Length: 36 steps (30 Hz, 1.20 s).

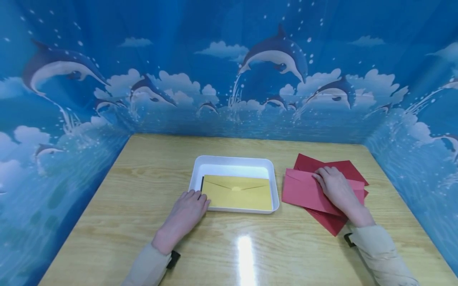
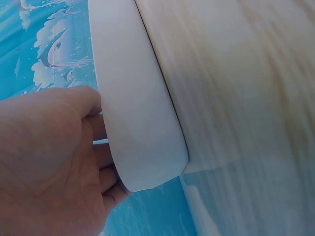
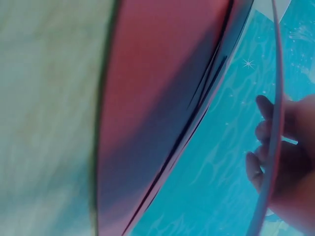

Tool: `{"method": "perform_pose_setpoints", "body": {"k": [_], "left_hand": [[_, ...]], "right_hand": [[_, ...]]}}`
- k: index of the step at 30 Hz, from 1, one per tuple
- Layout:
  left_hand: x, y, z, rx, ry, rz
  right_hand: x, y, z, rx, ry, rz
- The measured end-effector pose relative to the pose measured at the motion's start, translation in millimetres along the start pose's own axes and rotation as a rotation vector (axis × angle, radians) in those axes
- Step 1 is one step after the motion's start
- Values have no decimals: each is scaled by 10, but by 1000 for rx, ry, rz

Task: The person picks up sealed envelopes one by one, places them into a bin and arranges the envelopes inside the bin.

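A white tray (image 1: 232, 161) stands mid-table with a yellow envelope (image 1: 237, 196) lying in it, flap side up. A dark edge shows beneath the envelope's left side. My left hand (image 1: 187, 210) grips the tray's front left corner. In the left wrist view, fingers of the left hand (image 2: 54, 152) reach behind the tray's wall (image 2: 140, 113). To the right, my right hand (image 1: 336, 188) holds a pink envelope (image 1: 307, 190) above several dark red envelopes (image 1: 352, 169). The pink envelope's thin edge (image 3: 278, 98) crosses in front of the right hand's fingers (image 3: 253, 169) in the right wrist view.
The wooden table (image 1: 150, 167) has a bright light reflection near its front. A blue curtain (image 1: 200, 95) printed with dolphins borders the table at the back and both sides. The dark red envelopes lie fanned at differing angles, close to the tray's right side.
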<state>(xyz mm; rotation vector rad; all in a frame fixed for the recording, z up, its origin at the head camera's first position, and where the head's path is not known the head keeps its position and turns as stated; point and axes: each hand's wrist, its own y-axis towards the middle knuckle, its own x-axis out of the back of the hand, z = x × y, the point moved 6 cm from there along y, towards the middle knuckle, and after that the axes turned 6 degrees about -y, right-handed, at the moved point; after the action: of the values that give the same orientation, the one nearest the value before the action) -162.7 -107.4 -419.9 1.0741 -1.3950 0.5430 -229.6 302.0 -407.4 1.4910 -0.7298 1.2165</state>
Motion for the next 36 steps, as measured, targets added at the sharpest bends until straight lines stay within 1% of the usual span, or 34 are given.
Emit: {"method": "perform_pose_setpoints", "body": {"k": [4, 11, 16, 24, 27, 31, 36], "left_hand": [[3, -3, -4, -6, 3, -16], [-11, 1, 0, 19, -13, 21], [-6, 4, -3, 21, -17, 22], [12, -4, -8, 16, -21, 15], [16, -1, -9, 18, -22, 14], [9, 2, -7, 25, -23, 22], [7, 2, -6, 27, -16, 26]], "right_hand": [[57, -5, 29, 25, -42, -71], [174, 9, 74, 47, -111, -150], [306, 27, 104, 72, -133, -225], [464, 84, 159, 67, -166, -288], [515, 110, 194, 63, -166, -321], [596, 156, 266, 32, -141, -365], [672, 248, 420, -6, -99, -401]]}}
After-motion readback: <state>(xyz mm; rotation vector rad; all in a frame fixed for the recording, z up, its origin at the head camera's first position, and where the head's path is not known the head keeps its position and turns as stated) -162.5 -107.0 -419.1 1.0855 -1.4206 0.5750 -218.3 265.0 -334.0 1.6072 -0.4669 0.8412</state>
